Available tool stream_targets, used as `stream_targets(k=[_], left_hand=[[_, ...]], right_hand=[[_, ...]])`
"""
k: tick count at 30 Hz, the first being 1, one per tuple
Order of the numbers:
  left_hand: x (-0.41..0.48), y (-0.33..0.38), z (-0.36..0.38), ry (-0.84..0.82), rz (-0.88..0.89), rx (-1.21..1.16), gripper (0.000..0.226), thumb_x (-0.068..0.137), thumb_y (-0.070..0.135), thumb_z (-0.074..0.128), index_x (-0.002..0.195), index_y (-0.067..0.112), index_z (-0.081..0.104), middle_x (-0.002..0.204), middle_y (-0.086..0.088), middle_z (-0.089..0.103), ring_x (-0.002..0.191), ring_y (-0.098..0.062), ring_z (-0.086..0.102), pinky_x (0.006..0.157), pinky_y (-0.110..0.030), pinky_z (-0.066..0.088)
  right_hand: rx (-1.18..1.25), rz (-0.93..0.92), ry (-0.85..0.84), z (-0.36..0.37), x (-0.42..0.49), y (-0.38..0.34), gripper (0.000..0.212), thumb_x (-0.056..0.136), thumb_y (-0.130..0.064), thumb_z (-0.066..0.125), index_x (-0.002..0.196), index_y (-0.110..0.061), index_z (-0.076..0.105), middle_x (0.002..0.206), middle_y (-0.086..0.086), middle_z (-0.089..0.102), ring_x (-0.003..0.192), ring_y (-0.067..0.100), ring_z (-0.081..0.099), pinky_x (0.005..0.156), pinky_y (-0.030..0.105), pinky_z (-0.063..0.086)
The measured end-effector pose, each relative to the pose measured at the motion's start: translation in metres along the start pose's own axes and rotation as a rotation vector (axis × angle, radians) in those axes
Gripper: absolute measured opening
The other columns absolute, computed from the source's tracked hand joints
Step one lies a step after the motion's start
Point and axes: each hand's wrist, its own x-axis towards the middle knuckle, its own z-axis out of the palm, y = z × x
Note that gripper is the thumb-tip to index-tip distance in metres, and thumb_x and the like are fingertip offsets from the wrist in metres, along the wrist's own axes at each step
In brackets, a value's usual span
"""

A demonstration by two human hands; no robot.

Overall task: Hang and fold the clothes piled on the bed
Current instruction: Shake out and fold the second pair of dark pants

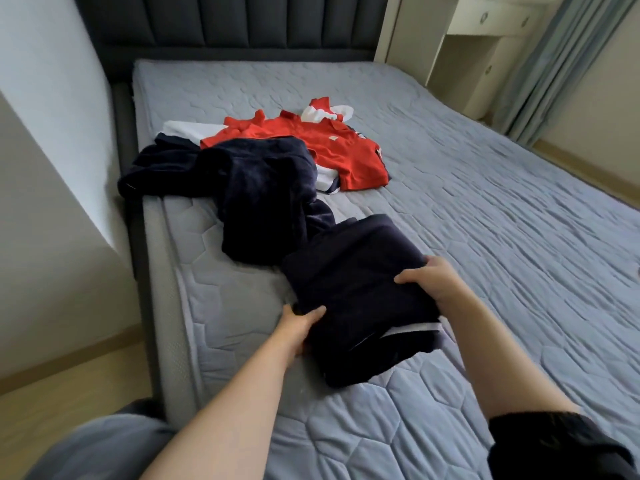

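Note:
A folded dark navy garment [360, 289] lies on the near part of the grey quilted bed [485, 209]. My left hand [299, 327] grips its left edge, thumb on top and fingers tucked under. At its right edge my right hand [436, 278] holds it with the fingers curled over the fabric. Behind it sprawls a loose navy velvet garment [263, 188], partly over the bed's left edge. Farther back lies a red shirt [332, 147] on top of white and red-white clothes [187, 129].
A dark padded headboard [242, 26] stands at the far end. A white wall [52, 133] runs close along the bed's left side with a strip of wooden floor. At the back right are a cream cabinet [485, 39] and grey-blue curtains [561, 64].

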Motion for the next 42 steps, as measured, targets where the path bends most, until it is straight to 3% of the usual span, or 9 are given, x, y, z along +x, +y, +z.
stream_targets(k=[7,12,16,21,24,27,33,36,42], left_hand=[[-0.015,0.019,0.001,-0.175,-0.026,-0.204,0.010,0.099,0.027,0.045,0.102,0.019,0.049,0.096,-0.007,0.062,0.081,-0.022,0.060,0.070,-0.033,0.044],[-0.008,0.029,-0.016,-0.153,-0.057,-0.520,0.044,0.097,0.056,0.031,0.098,0.018,0.055,0.101,-0.013,0.064,0.091,-0.030,0.061,0.077,-0.038,0.045],[-0.009,0.013,-0.019,-0.047,-0.174,-0.255,0.052,0.088,0.059,0.051,0.116,0.017,0.060,0.120,-0.012,0.064,0.106,-0.030,0.060,0.087,-0.045,0.050],[-0.007,0.002,-0.007,0.156,0.033,0.286,0.046,0.077,0.014,0.076,0.117,0.006,0.055,0.108,-0.010,0.064,0.094,-0.025,0.061,0.080,-0.031,0.050],[-0.011,0.003,-0.012,0.037,-0.170,0.347,0.014,0.074,0.005,0.070,0.084,0.008,0.061,0.079,-0.006,0.063,0.068,-0.018,0.057,0.053,-0.023,0.041],[-0.013,-0.002,-0.018,-0.059,-0.315,0.442,0.009,0.077,0.011,0.070,0.082,0.008,0.064,0.080,-0.008,0.063,0.069,-0.020,0.057,0.055,-0.024,0.041],[0.000,0.002,-0.013,0.442,0.180,0.662,0.088,0.073,0.040,0.078,0.143,0.010,0.033,0.138,-0.014,0.049,0.124,-0.032,0.049,0.098,-0.041,0.042],[0.005,0.007,-0.008,0.392,0.446,0.835,0.070,0.079,0.041,0.071,0.136,0.016,0.041,0.133,-0.010,0.052,0.120,-0.031,0.050,0.095,-0.039,0.042],[0.018,0.009,0.000,0.229,0.337,0.599,0.053,0.089,0.045,0.060,0.130,0.012,0.049,0.125,-0.008,0.059,0.117,-0.029,0.053,0.094,-0.035,0.041]], right_hand=[[-0.852,-0.687,0.495,-0.013,-0.043,-0.072,0.023,0.064,-0.005,0.057,0.079,-0.015,0.043,0.059,-0.001,0.045,0.057,0.030,0.043,0.047,0.028,0.023],[-1.234,-1.088,0.327,0.047,-0.058,-0.020,0.032,0.055,-0.006,0.072,0.082,-0.014,0.058,0.073,0.005,0.058,0.067,0.028,0.059,0.047,0.032,0.038],[-1.445,-0.907,-0.271,0.077,-0.058,0.067,0.040,0.069,-0.006,0.066,0.106,-0.013,0.052,0.103,0.007,0.054,0.091,0.029,0.054,0.070,0.040,0.045],[-1.372,-0.976,-0.248,0.071,-0.060,0.087,0.044,0.045,-0.013,0.075,0.085,-0.018,0.057,0.082,-0.002,0.055,0.070,0.021,0.055,0.052,0.032,0.045],[-1.263,-0.913,-0.321,0.059,-0.058,0.092,0.041,0.059,-0.020,0.067,0.099,-0.015,0.060,0.095,0.000,0.056,0.084,0.023,0.053,0.066,0.036,0.046],[-0.931,-0.726,-0.395,0.049,-0.066,0.099,0.035,0.076,-0.030,0.060,0.108,-0.015,0.064,0.101,0.001,0.057,0.093,0.020,0.052,0.083,0.031,0.043],[-0.435,-0.352,0.334,0.037,-0.048,0.097,0.033,0.086,-0.030,0.065,0.113,-0.014,0.059,0.103,-0.006,0.050,0.101,0.015,0.049,0.086,0.026,0.040],[-0.311,-0.097,0.284,0.043,-0.030,0.091,0.050,0.082,-0.045,0.066,0.120,-0.015,0.053,0.110,-0.004,0.055,0.101,0.017,0.055,0.080,0.028,0.040],[-0.373,0.076,0.338,0.054,-0.008,0.091,0.041,0.088,-0.043,0.060,0.109,-0.009,0.055,0.118,0.008,0.042,0.092,0.027,0.054,0.077,0.032,0.042]])
